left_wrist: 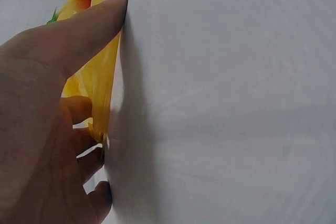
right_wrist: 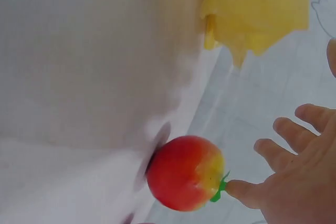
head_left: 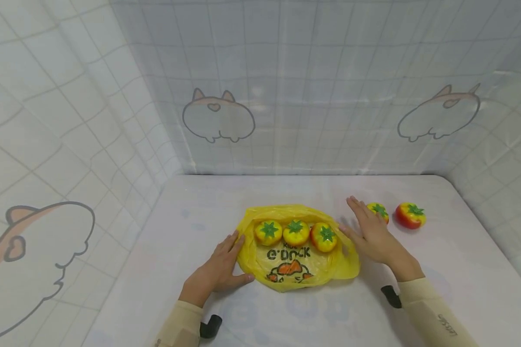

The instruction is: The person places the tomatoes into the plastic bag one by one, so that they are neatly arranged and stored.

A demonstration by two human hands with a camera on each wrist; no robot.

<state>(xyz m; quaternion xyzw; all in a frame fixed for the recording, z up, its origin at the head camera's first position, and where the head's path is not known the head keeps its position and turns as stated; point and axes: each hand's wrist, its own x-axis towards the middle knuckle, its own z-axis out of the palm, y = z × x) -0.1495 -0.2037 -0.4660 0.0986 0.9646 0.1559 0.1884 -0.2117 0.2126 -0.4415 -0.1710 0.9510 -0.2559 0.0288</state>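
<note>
A yellow plastic bag point(head_left: 286, 288) lies on the table with its mouth spread wide and a printed panel showing inside. Three red-and-yellow toy tomatoes with green leafy tops sit in a row in it: the left one point(head_left: 268, 233), the middle one point(head_left: 296, 233) and the right one point(head_left: 324, 237). My left hand point(head_left: 219, 266) rests along the bag's left side, its thumb at the rim. With fingers extended, my right hand point(head_left: 375, 238) hovers between the bag and a loose toy tomato point(head_left: 382, 218), partly covering that tomato. The right wrist view shows this hand's palm point(right_wrist: 310, 182) holding nothing.
Another toy tomato point(head_left: 410, 215) lies farther right on the white table point(head_left: 186, 207). Tiled-pattern curtains point(head_left: 286, 120) with cartoon animal drawings surround the table at the back and sides.
</note>
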